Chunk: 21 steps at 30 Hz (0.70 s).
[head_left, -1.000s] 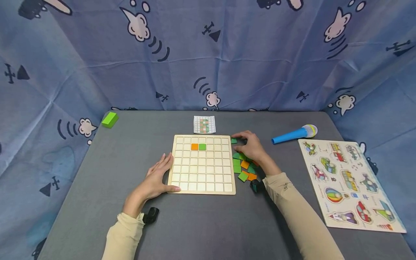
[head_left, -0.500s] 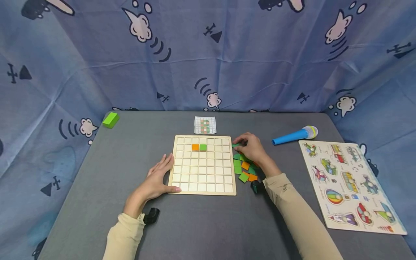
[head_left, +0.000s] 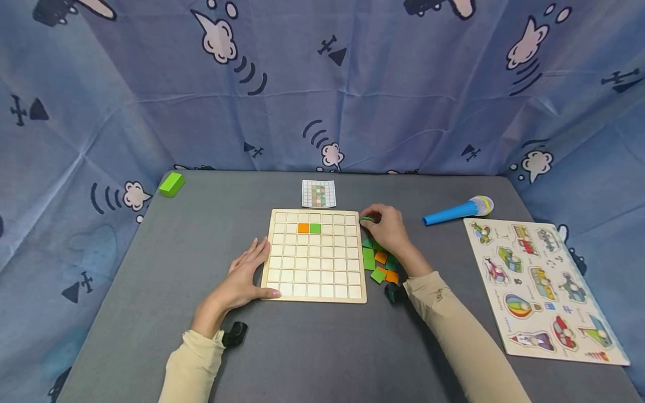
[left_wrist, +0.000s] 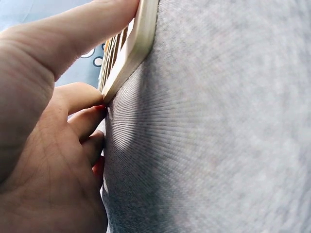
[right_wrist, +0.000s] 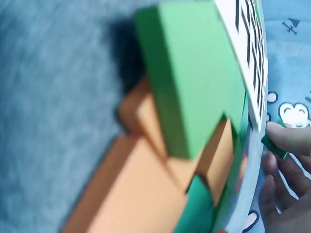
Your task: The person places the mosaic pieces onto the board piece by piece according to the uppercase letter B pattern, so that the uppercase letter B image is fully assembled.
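A pale wooden grid board (head_left: 312,263) lies on the table, with one orange tile (head_left: 303,228) and one green square tile (head_left: 315,228) side by side in its second row. My left hand (head_left: 242,277) rests at the board's left side, thumb over the near corner and extended fingers along the edge. In the left wrist view, the fingertips touch the board's side (left_wrist: 141,36). My right hand (head_left: 389,229), beyond the board's upper right corner, pinches a dark green tile (right_wrist: 276,145) between thumb and fingers. Below that hand, a pile of green and orange tiles (head_left: 369,258) lies beside the board.
A pattern card (head_left: 318,194) lies behind the board. To the right are a blue toy microphone (head_left: 453,212) and a vehicle puzzle board (head_left: 544,291). A green block (head_left: 172,184) sits at the far left corner, and a printed blue curtain (head_left: 282,84) hangs behind the table.
My right fingers have picked up the green tile beside the board's upper right corner and tilted it edge-on. The left hand and board have stayed in place.
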{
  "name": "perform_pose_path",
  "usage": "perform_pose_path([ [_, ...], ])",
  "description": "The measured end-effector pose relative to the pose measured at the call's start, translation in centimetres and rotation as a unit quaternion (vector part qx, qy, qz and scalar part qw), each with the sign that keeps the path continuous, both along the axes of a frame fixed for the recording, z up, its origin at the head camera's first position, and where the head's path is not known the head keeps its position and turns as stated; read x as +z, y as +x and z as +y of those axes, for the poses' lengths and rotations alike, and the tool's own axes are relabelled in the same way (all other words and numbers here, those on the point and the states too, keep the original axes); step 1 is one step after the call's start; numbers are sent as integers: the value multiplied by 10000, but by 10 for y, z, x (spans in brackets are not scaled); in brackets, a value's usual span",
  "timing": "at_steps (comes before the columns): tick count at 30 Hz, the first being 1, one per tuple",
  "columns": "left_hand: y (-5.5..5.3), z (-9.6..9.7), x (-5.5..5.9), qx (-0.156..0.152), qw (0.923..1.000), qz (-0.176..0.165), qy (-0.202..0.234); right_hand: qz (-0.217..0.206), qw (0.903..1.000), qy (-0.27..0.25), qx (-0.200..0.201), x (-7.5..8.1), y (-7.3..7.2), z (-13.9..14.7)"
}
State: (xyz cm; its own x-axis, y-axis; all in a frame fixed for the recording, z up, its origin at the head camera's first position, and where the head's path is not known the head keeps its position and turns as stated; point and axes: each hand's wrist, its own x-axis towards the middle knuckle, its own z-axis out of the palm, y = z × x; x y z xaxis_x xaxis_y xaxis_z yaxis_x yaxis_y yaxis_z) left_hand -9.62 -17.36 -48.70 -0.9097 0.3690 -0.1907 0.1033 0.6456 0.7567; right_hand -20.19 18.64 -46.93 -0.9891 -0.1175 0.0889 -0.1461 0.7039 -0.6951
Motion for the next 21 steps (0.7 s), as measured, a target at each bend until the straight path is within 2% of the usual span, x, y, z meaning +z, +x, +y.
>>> perform_pose_path([
  [4, 0, 0, 1, 14, 10000, -26, -32, 0, 9997, -248, 21, 3, 1, -11],
  [8, -1, 0, 1, 38, 10000, 18, -24, -188, 9985, -428, 288, 4, 2, -23],
  [12, 0, 0, 2, 55, 10000, -4, -16, -414, 9972, -423, 457, 3, 2, -34],
  [21, -1, 1, 2, 42, 10000, 10, -60, -581, 9956, -441, 591, 4, 4, -55],
])
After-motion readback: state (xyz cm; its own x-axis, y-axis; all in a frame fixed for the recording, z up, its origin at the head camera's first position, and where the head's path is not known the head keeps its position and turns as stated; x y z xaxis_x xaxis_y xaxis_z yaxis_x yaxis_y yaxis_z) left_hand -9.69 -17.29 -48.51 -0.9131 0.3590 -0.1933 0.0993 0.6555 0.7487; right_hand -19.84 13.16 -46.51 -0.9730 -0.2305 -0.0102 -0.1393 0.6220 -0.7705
